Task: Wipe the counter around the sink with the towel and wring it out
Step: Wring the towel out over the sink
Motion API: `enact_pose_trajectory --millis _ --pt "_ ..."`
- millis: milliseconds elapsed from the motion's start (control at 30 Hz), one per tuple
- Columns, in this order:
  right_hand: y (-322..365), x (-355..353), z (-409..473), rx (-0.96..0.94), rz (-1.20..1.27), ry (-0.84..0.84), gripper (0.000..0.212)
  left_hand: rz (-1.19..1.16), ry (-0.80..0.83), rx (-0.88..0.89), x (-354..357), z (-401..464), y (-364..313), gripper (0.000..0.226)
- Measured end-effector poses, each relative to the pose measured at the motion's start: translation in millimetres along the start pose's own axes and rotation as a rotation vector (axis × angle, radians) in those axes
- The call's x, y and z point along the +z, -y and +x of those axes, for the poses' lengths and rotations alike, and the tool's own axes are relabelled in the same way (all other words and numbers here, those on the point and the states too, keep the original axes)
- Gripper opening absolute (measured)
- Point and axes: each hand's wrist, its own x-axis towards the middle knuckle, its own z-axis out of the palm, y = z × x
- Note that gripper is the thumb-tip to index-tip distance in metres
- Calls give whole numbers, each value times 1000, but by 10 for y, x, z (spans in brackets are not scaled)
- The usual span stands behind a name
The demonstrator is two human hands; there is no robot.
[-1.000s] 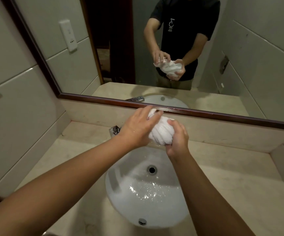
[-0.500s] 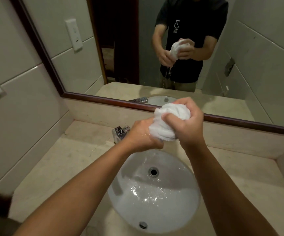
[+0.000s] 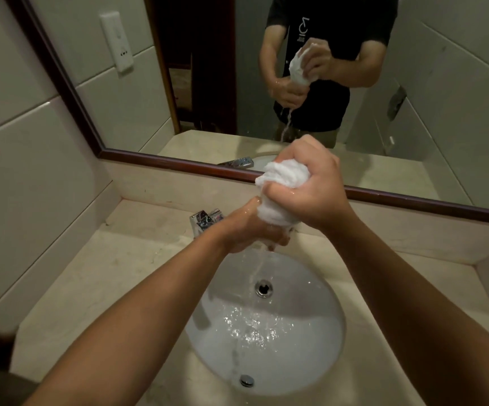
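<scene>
Towel (image 3: 281, 186): white, bunched into a tight wad, held in the air above the far edge of the sink (image 3: 319, 341), clear of the worktop (image 3: 114, 273).

Right hand (image 3: 307, 186): uppermost, fingers (image 3: 296, 150) curled over the top of the wad and pressed tight into it, thumb across the near side. Wet sheen on the skin.

Left hand (image 3: 249, 230): directly below the right, fist closed round the lower end of the towel. Its fingers are mostly hidden on the far side; they look clenched on the cloth.

Water: a thin stream (image 3: 259, 265) falls from under the left fist into the basin and lands just near of the drain (image 3: 264, 288), where the surface is broken with splashes.

Tap (image 3: 205, 219): chrome, on the far worktop just left of the left hand, partly hidden by the wrist.

Mirror (image 3: 149, 83): dark wood frame along the far wall. It reflects both hands gripping the towel, one above the other, with water trailing down below them.

Worktop: pale stone, surrounds the sink on all sides.
</scene>
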Motion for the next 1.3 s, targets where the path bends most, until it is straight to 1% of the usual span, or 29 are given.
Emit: enact_pose_trajectory --millis 100,133,200,233,267,333,367,400,467,500,533,567,600,633,667,700,733,767,800,833,867,900,967,1000,1033,1067,1133,1200,1300 --pt "-136 26 -80 110 57 -34 27 179 -67 -33 -12 35 -18 39" --pt "-161 31 -115 136 90 -55 29 204 -64 -39 -13 28 -37 44" --pt "-190 35 -197 169 163 -100 32 198 -32 -59 -27 -1 -91 65" --pt "-194 33 -238 177 200 -118 32 207 -5 -77 -46 -6 -107 71" --pt "-189 31 -277 192 242 -128 34 227 30 -98 -68 -10 -119 72" --pt "-162 21 -336 268 340 -138 45 259 78 -134 -96 -10 -131 64" --pt "-152 9 -354 322 376 -129 54 280 71 -136 -100 -1 -131 58" --pt "-149 -17 -366 378 399 -103 63 304 38 -124 -98 7 -121 54" --pt "-184 -103 -384 480 479 8 76 377 -95 -74 -89 27 -86 53" --pt "-219 -161 -399 530 552 59 76 457 -168 -34 -92 43 -60 56" --pt "-250 -221 -418 604 641 82 71 605 -242 25 -108 67 -20 62" --pt "-284 -268 -439 722 708 64 62 829 -319 87 -137 91 26 69" --pt "-327 -305 -463 880 735 32 53 1085 -405 136 -163 104 63 72" --pt "-363 -331 -492 1053 740 19 52 1310 -482 166 -179 97 76 71" --pt "-392 -335 -525 1202 753 46 57 1461 -530 200 -185 84 76 69" --pt "-392 -319 -558 1313 812 108 63 1543 -547 257 -181 77 83 66" --pt "-358 -289 -582 1378 918 176 68 1593 -543 343 -169 70 96 64" --pt "-304 -242 -601 1404 1047 207 72 1635 -528 433 -144 67 113 64" --pt "-279 -174 -617 1415 1157 178 72 1669 -507 507 -116 75 148 66" --pt "-269 -103 -618 1418 1246 103 70 1693 -482 547 -85 85 181 70" --pt "-252 -42 -611 1415 1267 9 65 1697 -460 551 -55 92 215 73" --pt "-241 21 -612 1408 1249 -103 61 1683 -449 535 -30 91 235 74" --pt "-231 113 -623 1366 1126 -356 50 1605 -452 524 -11 71 228 72" --pt "-210 131 -629 1329 1038 -451 40 1566 -457 527 -16 55 216 71" --pt "-206 142 -640 1293 970 -494 30 1545 -464 530 -19 31 195 71" --pt "-201 145 -654 1252 936 -496 21 1541 -471 527 -21 9 181 76" --pt "-201 141 -668 1146 922 -477 8 1532 -492 499 -13 -26 167 92" --pt "-196 128 -646 1043 890 -451 6 1481 -529 459 8 -72 178 98" --pt "-151 86 -587 929 810 -433 9 1364 -559 420 25 -117 185 94"
